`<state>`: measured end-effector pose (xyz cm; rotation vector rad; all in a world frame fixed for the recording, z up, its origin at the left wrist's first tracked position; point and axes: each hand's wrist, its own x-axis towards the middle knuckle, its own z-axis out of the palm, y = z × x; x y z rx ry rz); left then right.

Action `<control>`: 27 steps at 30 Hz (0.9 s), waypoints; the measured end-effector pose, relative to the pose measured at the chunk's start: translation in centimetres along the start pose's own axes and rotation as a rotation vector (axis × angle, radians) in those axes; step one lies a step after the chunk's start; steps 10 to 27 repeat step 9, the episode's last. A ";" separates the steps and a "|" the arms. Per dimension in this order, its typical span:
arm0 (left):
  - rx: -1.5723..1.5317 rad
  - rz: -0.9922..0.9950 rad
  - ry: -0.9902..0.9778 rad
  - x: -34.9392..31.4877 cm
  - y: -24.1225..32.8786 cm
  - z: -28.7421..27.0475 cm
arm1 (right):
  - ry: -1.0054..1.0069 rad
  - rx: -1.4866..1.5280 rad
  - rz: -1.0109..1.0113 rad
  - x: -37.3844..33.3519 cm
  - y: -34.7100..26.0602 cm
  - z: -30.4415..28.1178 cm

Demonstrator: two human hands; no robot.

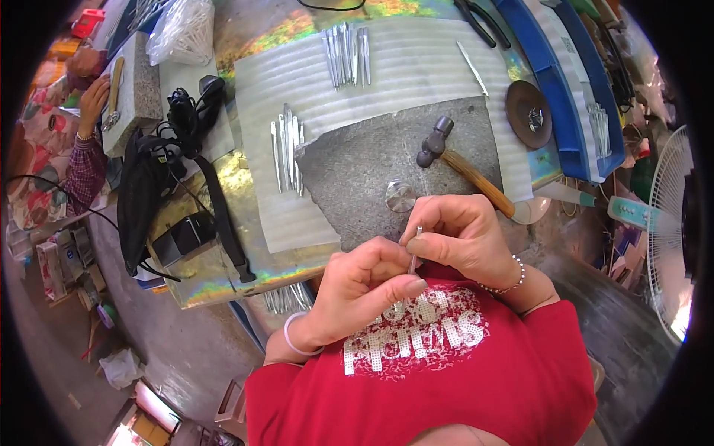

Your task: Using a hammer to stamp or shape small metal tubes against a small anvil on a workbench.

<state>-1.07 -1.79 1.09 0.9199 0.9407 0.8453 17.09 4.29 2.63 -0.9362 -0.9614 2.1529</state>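
Close to my chest, at the near edge of the table, both hands pinch a thin silver metal rod (pixel 414 260). My right hand (pixel 465 238) grips its upper end between thumb and forefinger. Lower down, the fingers of my left hand (pixel 357 286) close on the other end and partly hide it. Just beyond the hands lies a grey stone slab (pixel 357 163), with a small round metal block (pixel 400 195) on it. A ball-peen hammer (pixel 465 169) rests on the slab's right part, its wooden handle pointing toward me.
Flat silver metal pieces lie in a far bunch (pixel 346 56) and a left bunch (pixel 287 152) on white foam sheet (pixel 260 82). At right are a brown dish (pixel 528 111), pliers (pixel 483 22), blue tray (pixel 550 82) and fan (pixel 669 230). A black bag (pixel 145 193) and co-worker's hand (pixel 93 100) are left.
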 end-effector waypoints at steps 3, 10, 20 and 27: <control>-0.108 -0.055 -0.053 0.0 -0.3 -0.1 | -0.014 -0.036 0.046 0.1 -0.1 -0.1; -0.321 -0.168 -0.095 0.4 0.1 -0.2 | -0.016 -0.028 0.086 0.7 0.3 -0.2; -0.321 -0.168 -0.095 0.4 0.1 -0.2 | -0.016 -0.028 0.086 0.7 0.3 -0.2; -0.321 -0.168 -0.095 0.4 0.1 -0.2 | -0.016 -0.028 0.086 0.7 0.3 -0.2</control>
